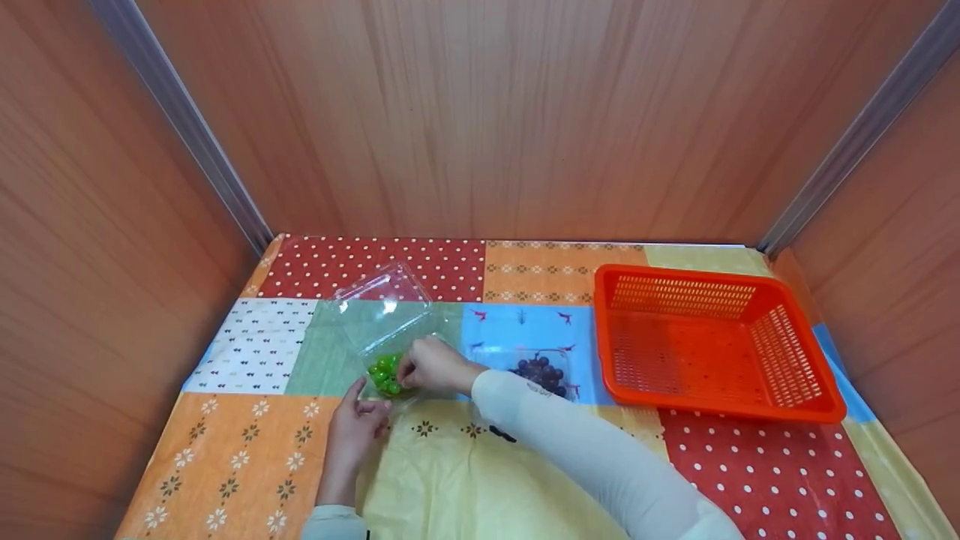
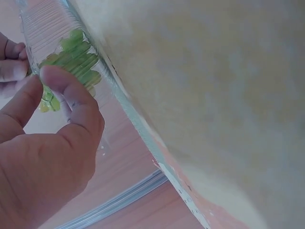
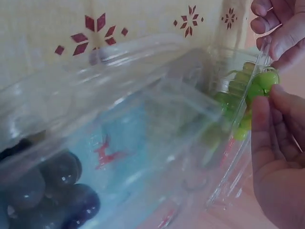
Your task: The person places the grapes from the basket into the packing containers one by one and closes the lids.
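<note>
Bright green grapes (image 1: 384, 375) sit in a clear plastic box whose lid (image 1: 386, 309) is folded back behind it. My right hand (image 1: 435, 365) reaches across from the right, thumb and fingertips pinching at the green grapes; some of them (image 3: 267, 78) show right above those fingertips in the right wrist view. With thumb and forefinger my left hand (image 1: 354, 431) holds the near edge of this clear box (image 2: 45, 24). Ribbed plastic covers part of the grapes in the left wrist view. Dark purple grapes (image 1: 541, 373) lie in a second clear box under my right forearm, partly hidden by the sleeve.
An orange-red plastic basket (image 1: 720, 412) with slotted sides stands at the right of the table. A patchwork-patterned cloth (image 1: 247, 457) covers the tabletop. Wood-grain panels (image 1: 480, 120) close in the back and both sides.
</note>
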